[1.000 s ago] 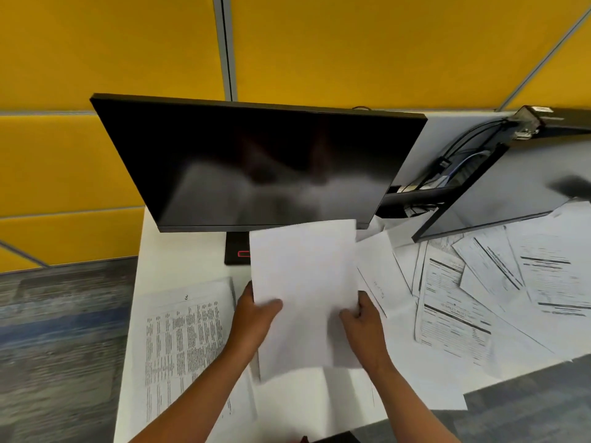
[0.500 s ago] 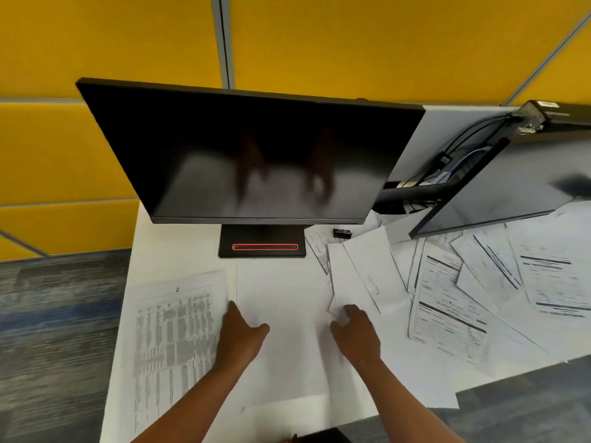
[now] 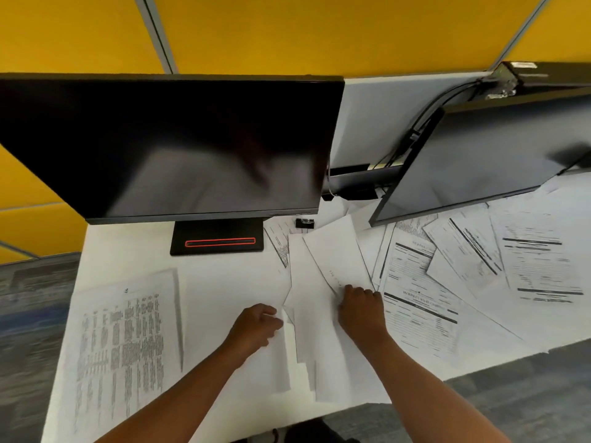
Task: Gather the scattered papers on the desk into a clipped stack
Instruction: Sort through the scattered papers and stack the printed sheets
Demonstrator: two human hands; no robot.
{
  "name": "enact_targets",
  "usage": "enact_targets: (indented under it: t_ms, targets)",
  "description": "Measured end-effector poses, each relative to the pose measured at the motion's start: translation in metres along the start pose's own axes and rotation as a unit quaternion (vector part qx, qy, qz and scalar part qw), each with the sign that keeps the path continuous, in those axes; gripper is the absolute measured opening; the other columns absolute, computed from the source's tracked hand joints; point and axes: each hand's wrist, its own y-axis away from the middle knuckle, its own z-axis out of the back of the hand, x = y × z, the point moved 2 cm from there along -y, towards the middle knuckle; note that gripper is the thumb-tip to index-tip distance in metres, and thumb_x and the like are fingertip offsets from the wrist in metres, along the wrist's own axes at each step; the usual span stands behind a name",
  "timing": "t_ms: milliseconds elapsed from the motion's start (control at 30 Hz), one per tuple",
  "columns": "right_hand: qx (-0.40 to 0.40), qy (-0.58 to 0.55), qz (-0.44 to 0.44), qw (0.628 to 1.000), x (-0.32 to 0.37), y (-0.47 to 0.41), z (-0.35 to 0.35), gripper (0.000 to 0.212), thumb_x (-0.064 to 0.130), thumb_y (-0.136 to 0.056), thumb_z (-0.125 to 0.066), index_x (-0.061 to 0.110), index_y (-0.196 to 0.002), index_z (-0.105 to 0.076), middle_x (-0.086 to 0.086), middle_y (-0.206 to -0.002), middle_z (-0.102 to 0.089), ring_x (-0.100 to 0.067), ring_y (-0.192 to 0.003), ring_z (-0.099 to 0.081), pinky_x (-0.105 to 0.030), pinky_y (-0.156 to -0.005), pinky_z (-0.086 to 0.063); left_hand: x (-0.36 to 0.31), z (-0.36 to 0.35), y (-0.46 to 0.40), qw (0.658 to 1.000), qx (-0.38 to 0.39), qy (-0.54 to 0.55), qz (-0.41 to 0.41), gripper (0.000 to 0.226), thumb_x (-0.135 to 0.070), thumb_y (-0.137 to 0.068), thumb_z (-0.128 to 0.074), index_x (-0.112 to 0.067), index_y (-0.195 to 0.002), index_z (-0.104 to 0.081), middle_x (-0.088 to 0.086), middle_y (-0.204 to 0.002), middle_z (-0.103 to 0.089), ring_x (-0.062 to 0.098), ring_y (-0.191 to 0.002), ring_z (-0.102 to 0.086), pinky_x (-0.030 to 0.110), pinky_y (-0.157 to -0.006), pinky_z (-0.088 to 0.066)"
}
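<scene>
Yellow fabric-look wall panels [image 3: 287, 30], split by thin grey seams, back a smooth white desk [image 3: 128, 251] with grey carpet at either side. Far left on the desk lies a rectangular printed stack [image 3: 124, 340] dense with small columns of text, its edges squared. Above it stands a flat black monitor [image 3: 179, 145], glossy and dark, on a rectangular black base [image 3: 217, 235] marked with a red outlined slot. At centre, the left hand [image 3: 256, 326] has its fingers curled and pinches the left edge of some loose blank sheets [image 3: 307, 314]. Those sheets are plain white, fanned and overlapping at angles; how many cannot be told. The right hand [image 3: 361, 311], knuckles up and fingers bent, grips their right side, near a faint line of print. Just behind the sheets, by the first monitor's lower right corner, sits one small black binder clip [image 3: 304, 222]. Further right, a second monitor [image 3: 489, 158] tilts over the desk, black cables [image 3: 425, 119] running behind it. Beneath and beside it spread scattered printed pages [image 3: 479, 270], thin white sheets with bold black bars, overlapping at many angles across the right side.
</scene>
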Motion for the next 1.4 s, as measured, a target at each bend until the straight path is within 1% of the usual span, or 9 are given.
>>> enact_targets:
  t_ms: [200,333,600,767,967,1133,1233,1300,1400]
  targets:
    - [-0.021,-0.063,0.080,0.995,0.001,0.020,0.021,0.018,0.019,-0.058,-0.074,0.017,-0.062,-0.057,0.001,-0.046,-0.051,-0.021,-0.037,-0.051,-0.026,-0.044,-0.037,-0.033,-0.049,-0.026,0.991,-0.076,0.084,0.070,0.032,-0.018,-0.078,-0.076,-0.014,-0.104,-0.057,0.010,-0.086,-0.068,0.022,-0.069,-0.064,0.030,-0.062,-0.055]
    - [0.087,-0.252,0.020,0.964,0.003,0.049,0.032,0.019,0.029,-0.088,-0.050,0.020,-0.073,-0.057,0.003,-0.060,-0.061,-0.014,-0.050,-0.059,-0.027,-0.045,-0.040,-0.045,-0.069,-0.036,0.985,-0.135,0.036,0.103,0.015,-0.017,-0.076,-0.069,-0.002,-0.077,-0.067,0.015,-0.070,-0.069,0.027,-0.060,-0.063,0.034,-0.060,-0.055]
    - [0.183,-0.665,-0.218,0.691,-0.006,0.013,0.096,0.027,0.019,-0.097,-0.060,0.003,-0.075,-0.059,-0.013,-0.071,-0.062,-0.027,-0.060,-0.072,-0.027,-0.045,-0.051,-0.036,-0.085,-0.051,0.984,-0.168,0.005,0.065,0.039,-0.035,-0.075,-0.079,-0.014,-0.099,-0.057,0.007,-0.096,-0.064,0.028,-0.089,-0.064,0.032,-0.072,-0.051]
    - [0.195,-0.683,-0.256,0.656,-0.031,-0.007,0.110,0.028,0.024,-0.096,-0.064,0.008,-0.076,-0.053,-0.011,-0.069,-0.056,-0.023,-0.056,-0.070,-0.023,-0.045,-0.048,-0.044,-0.095,-0.047,0.987,-0.144,0.024,0.059,0.019,-0.018,-0.084,-0.071,-0.008,-0.070,-0.062,0.008,-0.070,-0.063,0.026,-0.069,-0.060,0.028,-0.064,-0.047]
    - [0.218,-0.690,-0.276,0.632,-0.032,-0.013,0.103,0.023,0.024,-0.098,-0.060,0.006,-0.084,-0.062,-0.004,-0.068,-0.065,-0.027,-0.063,-0.074,-0.027,-0.050,-0.055,-0.055,-0.063,-0.009,0.949,-0.233,0.171,-0.127,0.009,-0.001,-0.087,-0.056,-0.007,-0.084,-0.049,0.009,-0.070,-0.047,0.022,-0.065,-0.042,0.029,-0.059,-0.034]
    - [0.265,-0.722,-0.302,0.564,0.002,-0.026,0.088,0.026,0.026,-0.102,-0.054,0.003,-0.107,-0.064,-0.017,-0.090,-0.071,-0.029,-0.077,-0.075,-0.034,-0.064,-0.062,-0.032,-0.063,0.018,0.970,-0.069,0.170,-0.157,0.061,-0.061,-0.071,-0.066,-0.043,-0.128,-0.054,-0.012,-0.112,-0.064,0.008,-0.103,-0.062,0.029,-0.088,-0.051]
    - [0.308,-0.731,-0.281,0.540,0.022,-0.032,0.079,0.041,0.041,-0.102,-0.055,0.004,-0.117,-0.064,-0.018,-0.100,-0.073,-0.029,-0.085,-0.075,-0.039,-0.079,-0.063,-0.027,-0.072,0.006,0.983,-0.118,0.077,-0.114,0.042,-0.047,-0.083,-0.074,-0.035,-0.120,-0.058,-0.011,-0.112,-0.067,0.013,-0.100,-0.065,0.027,-0.081,-0.054]
    - [0.307,-0.699,-0.248,0.596,0.019,-0.034,0.071,0.051,0.055,-0.099,-0.053,0.008,-0.115,-0.065,-0.011,-0.111,-0.072,-0.026,-0.092,-0.074,-0.037,-0.081,-0.061,-0.025,-0.067,-0.001,0.975,-0.183,0.100,-0.076,0.025,-0.027,-0.094,-0.066,-0.025,-0.117,-0.058,-0.005,-0.110,-0.068,0.020,-0.098,-0.066,0.031,-0.080,-0.053]
    - [0.186,-0.428,-0.225,0.855,-0.024,-0.033,0.041,0.060,0.062,-0.088,-0.061,0.016,-0.126,-0.056,-0.004,-0.130,-0.058,-0.025,-0.116,-0.058,-0.038,-0.093,-0.050,-0.013,-0.049,-0.002,0.952,-0.201,0.223,-0.055,0.037,-0.005,-0.090,-0.066,-0.020,-0.123,-0.059,0.003,-0.112,-0.069,0.024,-0.098,-0.066,0.034,-0.081,-0.054]
